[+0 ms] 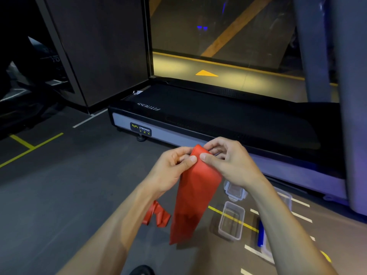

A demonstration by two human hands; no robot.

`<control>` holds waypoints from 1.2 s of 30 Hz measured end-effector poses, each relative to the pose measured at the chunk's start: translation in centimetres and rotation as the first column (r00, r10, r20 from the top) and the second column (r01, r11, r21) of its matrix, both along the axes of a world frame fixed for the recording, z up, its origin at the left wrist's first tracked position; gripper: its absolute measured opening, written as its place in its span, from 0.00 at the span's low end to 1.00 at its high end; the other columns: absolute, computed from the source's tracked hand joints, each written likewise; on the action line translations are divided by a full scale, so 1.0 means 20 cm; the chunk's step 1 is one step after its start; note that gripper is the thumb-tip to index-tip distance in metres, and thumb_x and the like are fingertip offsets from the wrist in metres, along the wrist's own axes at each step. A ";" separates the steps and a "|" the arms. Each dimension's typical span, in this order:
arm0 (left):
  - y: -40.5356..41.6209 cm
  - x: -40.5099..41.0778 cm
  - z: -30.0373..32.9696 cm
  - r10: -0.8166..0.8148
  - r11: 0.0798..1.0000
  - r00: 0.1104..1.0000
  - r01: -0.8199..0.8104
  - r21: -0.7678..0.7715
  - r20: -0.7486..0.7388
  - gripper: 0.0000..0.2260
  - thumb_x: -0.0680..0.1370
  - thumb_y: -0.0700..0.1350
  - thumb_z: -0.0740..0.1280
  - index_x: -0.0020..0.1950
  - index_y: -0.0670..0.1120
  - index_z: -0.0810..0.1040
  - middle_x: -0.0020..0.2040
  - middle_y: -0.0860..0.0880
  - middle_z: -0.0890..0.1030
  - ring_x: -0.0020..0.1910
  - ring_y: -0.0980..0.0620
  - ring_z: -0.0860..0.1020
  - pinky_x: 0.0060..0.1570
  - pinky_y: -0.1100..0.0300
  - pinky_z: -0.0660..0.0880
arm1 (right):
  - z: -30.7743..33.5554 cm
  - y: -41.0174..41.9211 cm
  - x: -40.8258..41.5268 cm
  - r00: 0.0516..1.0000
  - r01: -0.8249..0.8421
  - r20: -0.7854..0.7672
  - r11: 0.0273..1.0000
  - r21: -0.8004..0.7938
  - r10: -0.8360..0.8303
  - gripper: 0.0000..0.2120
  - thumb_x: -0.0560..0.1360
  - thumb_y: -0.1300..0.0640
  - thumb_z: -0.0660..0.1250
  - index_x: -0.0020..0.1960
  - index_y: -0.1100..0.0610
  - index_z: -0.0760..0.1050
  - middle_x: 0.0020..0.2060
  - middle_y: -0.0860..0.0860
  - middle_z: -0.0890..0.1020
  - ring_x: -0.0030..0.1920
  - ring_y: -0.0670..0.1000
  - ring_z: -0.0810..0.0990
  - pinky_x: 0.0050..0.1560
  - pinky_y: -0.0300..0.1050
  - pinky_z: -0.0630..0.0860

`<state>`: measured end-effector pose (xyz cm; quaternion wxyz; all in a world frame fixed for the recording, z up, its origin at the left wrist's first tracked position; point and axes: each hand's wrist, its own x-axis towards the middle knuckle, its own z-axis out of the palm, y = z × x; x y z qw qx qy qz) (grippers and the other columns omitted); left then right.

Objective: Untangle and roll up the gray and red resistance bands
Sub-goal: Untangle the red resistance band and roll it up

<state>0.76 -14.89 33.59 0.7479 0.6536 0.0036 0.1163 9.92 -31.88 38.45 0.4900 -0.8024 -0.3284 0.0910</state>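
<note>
Red band (195, 187): top fold pinched by left hand (172, 167) and right hand (228, 161), tail hanging to 6 o'clock over open floor (69, 185). Treadmill (218, 116), 12 o'clock, reads "BODY STRONG", "FITNESS".

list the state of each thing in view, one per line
red band: top end pinched in both hands, rest hanging, tail on the floor
left hand: pinching the band
right hand: pinching the band
clear box: open, upright, empty
lid: off, on the floor

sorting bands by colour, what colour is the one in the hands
Red band, clearest in the head view.
</note>
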 end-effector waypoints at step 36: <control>-0.03 0.01 0.00 0.105 0.994 0.994 -0.105 -0.040 -0.018 0.11 0.77 0.47 0.71 0.53 0.39 0.82 0.41 0.39 0.81 0.42 0.45 0.77 0.42 0.57 0.75 | 0.02 -0.01 -0.01 0.996 -0.089 0.025 0.992 -0.085 0.091 0.04 0.76 0.54 0.76 0.50 0.51 0.84 0.40 0.45 0.84 0.34 0.38 0.78 0.40 0.34 0.73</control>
